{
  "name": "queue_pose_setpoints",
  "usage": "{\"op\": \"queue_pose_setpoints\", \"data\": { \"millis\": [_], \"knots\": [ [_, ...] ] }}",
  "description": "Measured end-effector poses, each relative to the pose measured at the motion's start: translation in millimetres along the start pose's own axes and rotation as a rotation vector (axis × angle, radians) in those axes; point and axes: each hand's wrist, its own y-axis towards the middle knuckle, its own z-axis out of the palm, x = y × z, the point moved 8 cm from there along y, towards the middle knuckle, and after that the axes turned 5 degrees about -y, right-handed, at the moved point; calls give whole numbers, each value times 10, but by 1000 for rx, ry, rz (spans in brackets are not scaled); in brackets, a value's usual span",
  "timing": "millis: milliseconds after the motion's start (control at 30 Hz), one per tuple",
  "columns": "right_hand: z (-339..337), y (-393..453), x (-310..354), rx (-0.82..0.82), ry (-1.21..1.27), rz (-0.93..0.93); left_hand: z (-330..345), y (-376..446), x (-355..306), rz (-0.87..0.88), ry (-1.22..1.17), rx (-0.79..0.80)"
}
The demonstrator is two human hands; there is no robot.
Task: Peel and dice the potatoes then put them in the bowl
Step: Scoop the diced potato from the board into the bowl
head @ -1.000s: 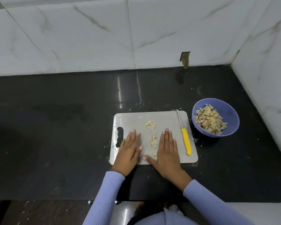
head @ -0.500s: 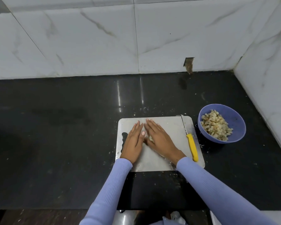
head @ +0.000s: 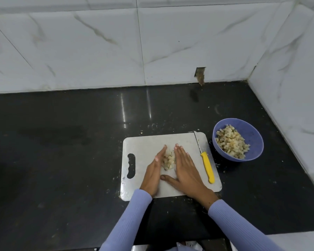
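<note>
1. Two lilac sleeves point(head: 132, 221) come in from the near edge, one per arm.
2. One pale cutting board point(head: 145, 142) on the black bench point(head: 62, 160), handle slot at its left end.
3. Left hand point(head: 153, 173) stands on edge on the board, fingers point(head: 160, 153) straight and together, pressed against the left side of the potato pile.
4. Right hand point(head: 186, 171) lies palm-down on the board, fingers straight and together against the pile's right side, thumb stretched left toward the left hand. Neither hand grips anything.
5. One small heap of diced potato point(head: 169, 160) sits mid-board, hemmed in between the two hands.
6. One knife point(head: 206, 163), yellow handle, lies along the board's right edge, blade pointing far, apart from the right hand.
7. One blue bowl point(head: 254, 140) on the bench just right of the board, holding a larger load of potato cubes point(head: 231, 141).
8. Scattered potato crumbs on the bench round the board.
9. Far and right: marble-tiled wall point(head: 98, 51), one notch cut near its base.
</note>
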Motion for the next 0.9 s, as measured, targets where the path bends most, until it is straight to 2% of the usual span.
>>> {"op": "queue_pose_setpoints", "data": {
  "millis": [100, 200, 267, 367, 433, 500, 600, 667, 767, 833, 900],
  "knots": [
    [26, 159, 151, -2, 6, -11, -128, 11, 12, -17, -258, -113],
    [11, 281, 301, -19, 3, -60, -267, 45, 40, -30, -288, -213],
    [-9, 280, 330, -28, 72, -62, -343, 60, 41, -8, -178, -264],
    [-117, 203, 206, -59, 358, 43, -385, 102, -23, 60, 83, -251],
    [-206, 149, 131, -126, 264, 26, -313, 148, -57, 112, 283, -149],
    [-222, 129, 36, -96, 237, 49, -211, 202, -34, 115, 477, -29],
    [-314, 199, 31, -137, -43, -42, -111, 267, -3, 71, 660, 59],
    [-383, 273, 13, -91, -123, 25, -71, 307, -51, 62, 701, 47],
    [-474, 332, -54, -91, -172, 140, -68, 379, -164, 73, 636, -62],
    [-480, 351, -204, -106, -24, 216, -90, 417, -204, 82, 569, -141],
    [-497, 342, -394, -104, 270, 313, -97, 442, -222, 97, 548, -192]
  ]
}}
